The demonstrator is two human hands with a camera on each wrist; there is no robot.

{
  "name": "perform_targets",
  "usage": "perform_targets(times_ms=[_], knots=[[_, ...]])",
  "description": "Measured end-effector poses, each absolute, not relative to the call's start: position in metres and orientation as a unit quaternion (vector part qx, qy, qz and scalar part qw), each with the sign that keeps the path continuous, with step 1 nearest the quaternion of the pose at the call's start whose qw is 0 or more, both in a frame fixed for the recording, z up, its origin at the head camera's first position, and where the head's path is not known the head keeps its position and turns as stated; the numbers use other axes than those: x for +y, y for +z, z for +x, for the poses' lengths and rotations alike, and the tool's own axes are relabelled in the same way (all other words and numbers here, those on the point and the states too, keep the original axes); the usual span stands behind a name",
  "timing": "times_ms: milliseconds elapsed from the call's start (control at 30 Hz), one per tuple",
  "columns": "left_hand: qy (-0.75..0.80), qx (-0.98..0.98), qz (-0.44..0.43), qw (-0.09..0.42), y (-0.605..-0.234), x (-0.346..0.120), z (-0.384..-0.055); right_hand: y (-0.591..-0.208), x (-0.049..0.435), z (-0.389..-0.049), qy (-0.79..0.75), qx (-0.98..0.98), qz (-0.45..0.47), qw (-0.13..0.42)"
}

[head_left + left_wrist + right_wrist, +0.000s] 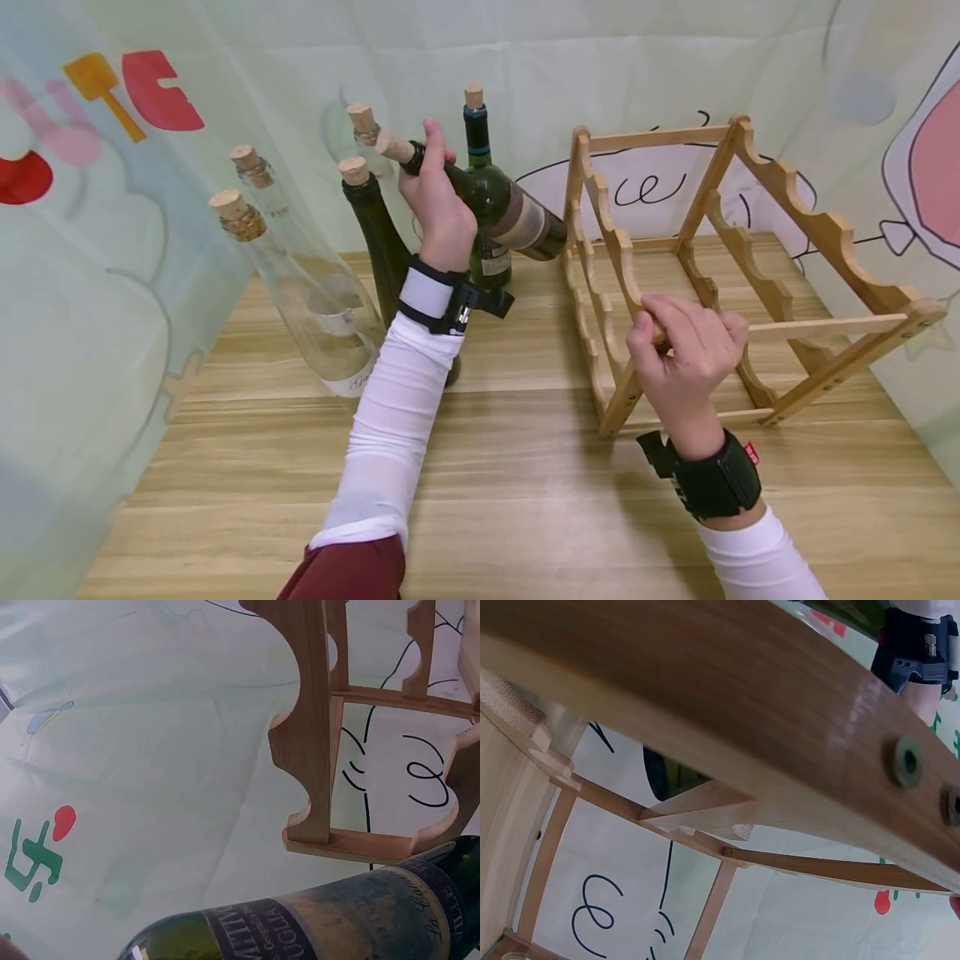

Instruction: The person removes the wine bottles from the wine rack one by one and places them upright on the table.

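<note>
My left hand (442, 208) grips a corked dark green wine bottle (517, 218) by its neck. The bottle leans over, cork up to the left and base down to the right beside the wooden wine rack (825, 330). In the left wrist view the labelled body of the bottle (367, 911) lies across the bottom, its base end overlapping the lower part of the rack (307, 750). My right hand (686, 350) holds the rack's near top rail at its left corner, fingers curled over the wood. A rack beam (705, 697) fills much of the right wrist view.
Left of the rack stand a green corked bottle (477, 137), a dark corked bottle (378, 225) partly behind my left arm, and several clear corked bottles, one clear bottle (307, 300) nearest. The wooden table (525, 500) meets a printed cloth backdrop (637, 67).
</note>
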State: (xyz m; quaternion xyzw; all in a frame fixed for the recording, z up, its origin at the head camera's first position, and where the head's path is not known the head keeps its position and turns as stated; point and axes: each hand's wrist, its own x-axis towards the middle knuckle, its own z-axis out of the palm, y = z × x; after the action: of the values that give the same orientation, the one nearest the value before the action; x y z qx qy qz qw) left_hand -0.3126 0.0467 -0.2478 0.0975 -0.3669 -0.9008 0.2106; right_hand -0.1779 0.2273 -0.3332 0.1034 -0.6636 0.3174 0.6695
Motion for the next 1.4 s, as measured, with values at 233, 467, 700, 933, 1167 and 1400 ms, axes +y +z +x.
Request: perform_targets(times_ms=[233, 467, 700, 933, 1167, 1400], knots=[[-0.885, -0.409, 0.07, 0.213, -0.249, 0.047, -0.307, -0.333, 0.226, -0.178, 0.319, -0.663, 0.105, 0.669], [-0.875, -0.434, 0.05, 0.209, -0.25, 0.045, -0.301, -0.331, 0.228, -0.175, 0.326, -0.673, 0.108, 0.655], [-0.864, -0.456, 0.023, 0.21, -0.25, 0.043, -0.293, -0.317, 0.216, -0.158, 0.4, -0.643, 0.137, 0.638], [-0.852, -0.48, -0.011, 0.208, -0.25, 0.043, -0.287, -0.321, 0.195, -0.137, 0.44, -0.612, 0.287, 0.59], [-0.836, -0.519, -0.046, 0.173, -0.251, 0.04, -0.27, -0.343, 0.189, -0.133, 0.441, -0.749, 0.289, 0.401], [-0.813, -0.562, -0.086, 0.124, -0.247, 0.038, -0.246, -0.359, 0.183, -0.142, 0.434, -0.81, 0.248, 0.307]])
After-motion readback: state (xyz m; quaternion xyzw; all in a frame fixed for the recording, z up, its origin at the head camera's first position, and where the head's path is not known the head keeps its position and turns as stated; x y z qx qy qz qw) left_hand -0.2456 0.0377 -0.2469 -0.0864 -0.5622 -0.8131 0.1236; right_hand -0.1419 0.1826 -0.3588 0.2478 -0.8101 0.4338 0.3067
